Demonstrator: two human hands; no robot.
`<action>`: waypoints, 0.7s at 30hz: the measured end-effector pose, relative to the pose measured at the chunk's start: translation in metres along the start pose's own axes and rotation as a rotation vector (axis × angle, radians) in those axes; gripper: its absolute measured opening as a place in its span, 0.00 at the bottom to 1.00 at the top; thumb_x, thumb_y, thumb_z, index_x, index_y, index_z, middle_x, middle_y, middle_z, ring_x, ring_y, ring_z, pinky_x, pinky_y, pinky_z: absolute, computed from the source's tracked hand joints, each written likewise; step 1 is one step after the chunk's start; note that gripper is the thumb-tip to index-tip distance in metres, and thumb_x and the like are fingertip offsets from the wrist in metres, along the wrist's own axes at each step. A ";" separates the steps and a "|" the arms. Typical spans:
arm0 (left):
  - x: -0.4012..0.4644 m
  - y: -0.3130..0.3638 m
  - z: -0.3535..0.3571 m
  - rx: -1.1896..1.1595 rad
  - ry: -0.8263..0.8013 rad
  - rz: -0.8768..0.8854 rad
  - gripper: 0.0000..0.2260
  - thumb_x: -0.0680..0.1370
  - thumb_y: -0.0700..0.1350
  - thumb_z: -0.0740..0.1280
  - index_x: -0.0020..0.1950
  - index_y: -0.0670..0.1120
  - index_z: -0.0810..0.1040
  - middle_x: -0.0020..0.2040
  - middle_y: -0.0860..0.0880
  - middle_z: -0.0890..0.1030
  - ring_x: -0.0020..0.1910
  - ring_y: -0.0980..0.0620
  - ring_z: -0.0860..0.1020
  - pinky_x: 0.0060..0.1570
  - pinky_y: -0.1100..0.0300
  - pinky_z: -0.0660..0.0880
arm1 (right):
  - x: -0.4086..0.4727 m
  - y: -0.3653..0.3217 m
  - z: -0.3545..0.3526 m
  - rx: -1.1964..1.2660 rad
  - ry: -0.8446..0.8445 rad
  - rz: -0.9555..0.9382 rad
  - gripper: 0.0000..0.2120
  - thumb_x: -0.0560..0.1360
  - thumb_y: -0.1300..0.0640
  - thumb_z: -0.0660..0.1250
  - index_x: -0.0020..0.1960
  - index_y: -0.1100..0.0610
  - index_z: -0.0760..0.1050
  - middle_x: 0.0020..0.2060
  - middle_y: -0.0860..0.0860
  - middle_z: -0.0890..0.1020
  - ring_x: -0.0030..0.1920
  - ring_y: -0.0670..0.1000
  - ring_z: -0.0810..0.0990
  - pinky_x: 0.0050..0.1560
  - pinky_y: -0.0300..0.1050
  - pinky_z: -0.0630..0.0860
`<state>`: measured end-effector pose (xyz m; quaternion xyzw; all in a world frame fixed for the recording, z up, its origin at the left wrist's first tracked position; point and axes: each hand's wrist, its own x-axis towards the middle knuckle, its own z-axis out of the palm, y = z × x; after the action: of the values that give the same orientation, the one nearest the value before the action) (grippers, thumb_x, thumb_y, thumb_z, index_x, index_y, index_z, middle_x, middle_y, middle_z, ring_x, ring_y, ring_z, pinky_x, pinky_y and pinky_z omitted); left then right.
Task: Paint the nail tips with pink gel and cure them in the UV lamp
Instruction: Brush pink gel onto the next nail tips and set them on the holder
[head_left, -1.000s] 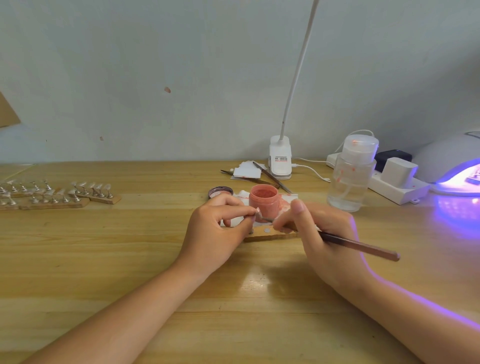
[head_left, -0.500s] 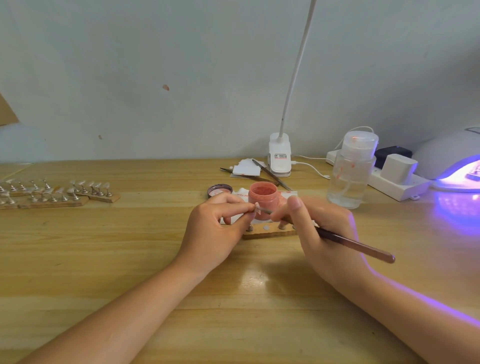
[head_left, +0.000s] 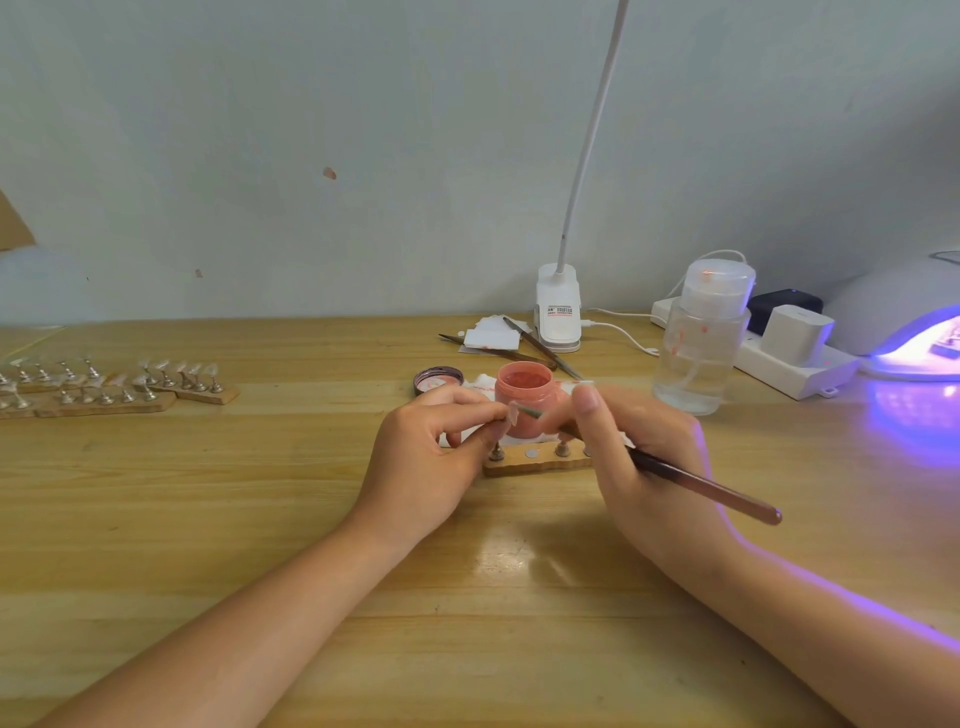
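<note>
My left hand (head_left: 421, 457) pinches a nail tip (head_left: 513, 414) just near of the pink gel jar (head_left: 523, 397). My right hand (head_left: 631, 457) pinches the brush (head_left: 701, 486), bristles at the tip. The UV lamp (head_left: 914, 322) glows far right on the table (head_left: 208, 519).

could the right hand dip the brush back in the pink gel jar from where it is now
Probably yes. The right hand grips the brush, whose tip sits at the nail tip pinched by the left hand, just in front of the pink gel jar. The jar's mouth is open, lid off beside it.
</note>
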<state>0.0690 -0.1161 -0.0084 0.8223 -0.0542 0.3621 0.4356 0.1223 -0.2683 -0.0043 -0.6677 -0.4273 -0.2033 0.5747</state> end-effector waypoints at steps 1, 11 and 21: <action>0.000 0.000 0.000 -0.005 -0.004 -0.001 0.13 0.71 0.35 0.70 0.43 0.54 0.81 0.38 0.58 0.78 0.30 0.64 0.70 0.31 0.75 0.62 | 0.000 0.000 0.000 0.018 0.008 0.022 0.22 0.77 0.51 0.55 0.35 0.61 0.80 0.32 0.45 0.81 0.36 0.42 0.80 0.40 0.40 0.75; 0.000 0.003 0.000 0.004 0.000 -0.004 0.11 0.70 0.36 0.71 0.43 0.53 0.81 0.37 0.58 0.78 0.32 0.67 0.71 0.31 0.75 0.62 | -0.002 0.001 -0.002 0.127 0.025 0.105 0.24 0.75 0.47 0.55 0.29 0.60 0.78 0.25 0.48 0.78 0.29 0.43 0.77 0.34 0.38 0.72; 0.000 0.003 -0.003 -0.008 0.064 -0.051 0.06 0.68 0.38 0.73 0.36 0.49 0.81 0.41 0.53 0.80 0.32 0.61 0.71 0.31 0.75 0.63 | -0.001 -0.001 -0.004 0.083 0.072 0.052 0.17 0.77 0.51 0.58 0.35 0.56 0.77 0.30 0.48 0.79 0.33 0.44 0.77 0.36 0.36 0.73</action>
<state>0.0661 -0.1159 -0.0058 0.8097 -0.0207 0.3765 0.4498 0.1216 -0.2727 -0.0036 -0.6464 -0.3969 -0.1940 0.6221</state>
